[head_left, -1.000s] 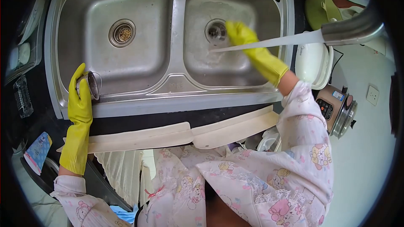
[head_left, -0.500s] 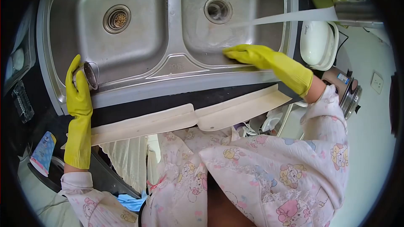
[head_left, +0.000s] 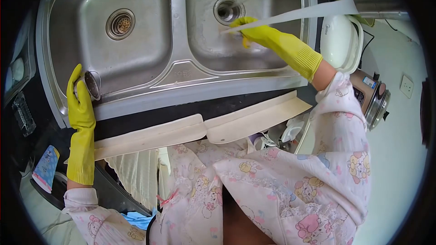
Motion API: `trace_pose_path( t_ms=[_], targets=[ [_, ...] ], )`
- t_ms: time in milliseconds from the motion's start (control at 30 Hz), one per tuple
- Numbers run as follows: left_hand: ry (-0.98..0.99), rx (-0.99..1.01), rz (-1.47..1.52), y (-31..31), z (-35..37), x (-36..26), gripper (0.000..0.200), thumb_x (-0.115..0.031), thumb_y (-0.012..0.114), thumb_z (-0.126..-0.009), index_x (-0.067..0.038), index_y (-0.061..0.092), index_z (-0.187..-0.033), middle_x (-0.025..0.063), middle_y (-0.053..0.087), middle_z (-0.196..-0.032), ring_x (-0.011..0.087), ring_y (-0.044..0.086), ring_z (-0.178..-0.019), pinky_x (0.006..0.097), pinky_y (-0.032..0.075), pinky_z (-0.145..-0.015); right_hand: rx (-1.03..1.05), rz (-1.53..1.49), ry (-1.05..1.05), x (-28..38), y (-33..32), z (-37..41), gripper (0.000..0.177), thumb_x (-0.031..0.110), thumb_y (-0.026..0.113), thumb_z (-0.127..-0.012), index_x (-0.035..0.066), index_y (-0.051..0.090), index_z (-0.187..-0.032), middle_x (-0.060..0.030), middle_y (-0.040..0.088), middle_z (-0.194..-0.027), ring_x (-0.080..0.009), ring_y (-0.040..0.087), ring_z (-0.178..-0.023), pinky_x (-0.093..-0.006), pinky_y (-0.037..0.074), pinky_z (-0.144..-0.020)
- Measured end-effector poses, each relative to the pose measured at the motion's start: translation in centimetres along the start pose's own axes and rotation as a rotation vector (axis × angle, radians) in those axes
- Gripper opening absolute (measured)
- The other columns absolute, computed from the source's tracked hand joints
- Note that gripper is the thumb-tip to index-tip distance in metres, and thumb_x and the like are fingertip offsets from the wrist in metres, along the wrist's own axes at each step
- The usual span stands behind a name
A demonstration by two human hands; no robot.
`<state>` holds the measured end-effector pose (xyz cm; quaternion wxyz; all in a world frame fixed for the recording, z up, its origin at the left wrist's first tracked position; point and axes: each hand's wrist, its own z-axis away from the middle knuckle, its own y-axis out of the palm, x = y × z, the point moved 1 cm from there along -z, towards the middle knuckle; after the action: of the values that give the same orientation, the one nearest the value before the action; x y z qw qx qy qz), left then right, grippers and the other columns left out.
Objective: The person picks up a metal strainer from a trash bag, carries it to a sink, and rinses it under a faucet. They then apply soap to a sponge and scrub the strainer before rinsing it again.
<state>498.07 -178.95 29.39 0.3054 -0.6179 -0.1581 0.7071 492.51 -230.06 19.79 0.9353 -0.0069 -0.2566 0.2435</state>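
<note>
My left hand [head_left: 81, 105], in a yellow rubber glove, is at the sink's front left corner. Its fingers and thumb are around a small round metal sink strainer [head_left: 93, 85] with a thin wire handle, tilted on its side. My right hand [head_left: 260, 32], gloved the same way, hangs in the right basin [head_left: 204, 54] just in front of the drain [head_left: 228, 11]. Its fingers are bent and apart, and nothing shows in them. A stream of water [head_left: 299, 14] from the faucet [head_left: 380, 3] passes over its fingertips.
On the left is the second basin [head_left: 127, 59], its drain [head_left: 120, 24] fitted with a perforated insert. Cream splash guards [head_left: 254, 122] run along the counter's front edge. A white appliance [head_left: 335, 41] and a cooker [head_left: 365, 91] stand on the right. A blue packet [head_left: 47, 168] lies at left.
My right hand has moved from the right basin's front edge toward its drain, into the water stream. My left hand stays on the strainer. The view has shifted slightly.
</note>
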Motion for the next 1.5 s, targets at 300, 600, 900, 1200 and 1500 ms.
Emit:
trace_pose_path(
  t_ms=[300,600,900,1200,1500],
  targets=[
    [0.024,-0.021,-0.004,0.2,0.0,0.5,0.039,-0.029,0.039,-0.1,-0.004,0.05,-0.128,0.0092,0.052,-0.13,0.0205,0.049,-0.119,0.0306,0.033,-0.105,-0.062,-0.265,-0.084,2.1,-0.3,-0.6,0.026,0.028,0.048,-0.094,0.005,0.061,-0.095,-0.0036,0.054,-0.066,-0.0101,0.04,-0.043,-0.0248,0.03,-0.042],
    [0.061,-0.038,-0.03,0.3,-0.1,1.0,0.039,-0.029,0.041,-0.099,-0.004,0.051,-0.127,0.0099,0.053,-0.128,0.0205,0.05,-0.118,0.0305,0.034,-0.103,-0.005,-0.455,-0.267,6.9,7.7,5.1,0.039,0.011,0.056,-0.085,0.007,0.057,-0.124,-0.0097,0.061,-0.089,-0.0159,0.06,-0.073,-0.026,0.048,-0.072],
    [0.044,-0.031,-0.014,0.2,0.0,0.8,0.041,-0.031,0.042,-0.099,-0.003,0.05,-0.128,0.0106,0.053,-0.127,0.0209,0.049,-0.118,0.0313,0.034,-0.103,0.042,0.465,-0.562,1.1,3.1,13.3,0.039,0.001,0.049,-0.088,0.007,0.055,-0.125,-0.009,0.054,-0.131,-0.0198,0.051,-0.121,-0.028,0.037,-0.102],
    [0.009,-0.032,-0.036,0.4,0.1,-0.2,0.039,-0.028,0.042,-0.099,-0.002,0.049,-0.127,0.0109,0.053,-0.128,0.0211,0.049,-0.118,0.0314,0.035,-0.102,-0.136,-0.531,-0.195,5.7,3.1,4.6,0.037,0.012,0.056,-0.09,0.003,0.049,-0.125,-0.0112,0.062,-0.103,-0.0187,0.064,-0.083,-0.0285,0.054,-0.072],
    [0.011,-0.026,-0.012,0.4,0.3,-1.0,0.038,-0.025,0.047,-0.096,-0.003,0.05,-0.127,0.0104,0.056,-0.122,0.0205,0.053,-0.111,0.0292,0.037,-0.099,-0.409,-1.168,-0.231,13.9,11.7,2.5,0.039,0.021,0.053,-0.092,0.005,0.045,-0.127,-0.011,0.061,-0.096,-0.0205,0.063,-0.085,-0.0304,0.052,-0.066]
  ],
)
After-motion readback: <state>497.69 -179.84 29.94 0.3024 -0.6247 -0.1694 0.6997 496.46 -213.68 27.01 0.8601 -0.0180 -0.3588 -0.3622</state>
